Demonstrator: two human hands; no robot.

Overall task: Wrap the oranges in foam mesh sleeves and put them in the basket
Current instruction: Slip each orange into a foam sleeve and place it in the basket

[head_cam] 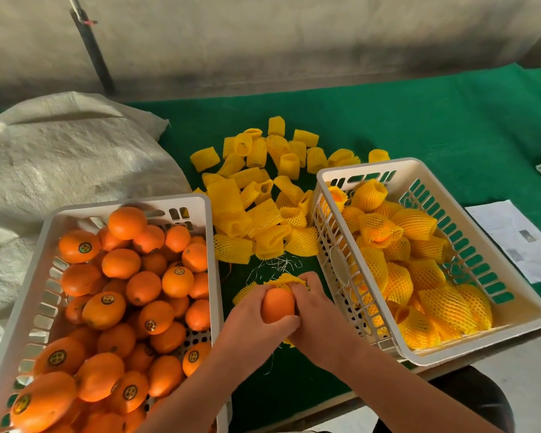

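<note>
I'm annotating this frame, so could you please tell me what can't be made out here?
- Round orange fruit, head view: its far end is hidden by both hands and the yellow foam mesh sleeve.
- White plastic basket of bare oranges: cut off by the bottom-left edge.
- White printed paper sheet: print too small.

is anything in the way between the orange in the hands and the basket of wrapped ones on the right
Nothing visible blocks it. The bare orange, held by the left hand and right hand with a yellow foam mesh sleeve, sits just left of the white slotted plastic basket; only the basket's near wall must be cleared.
</note>
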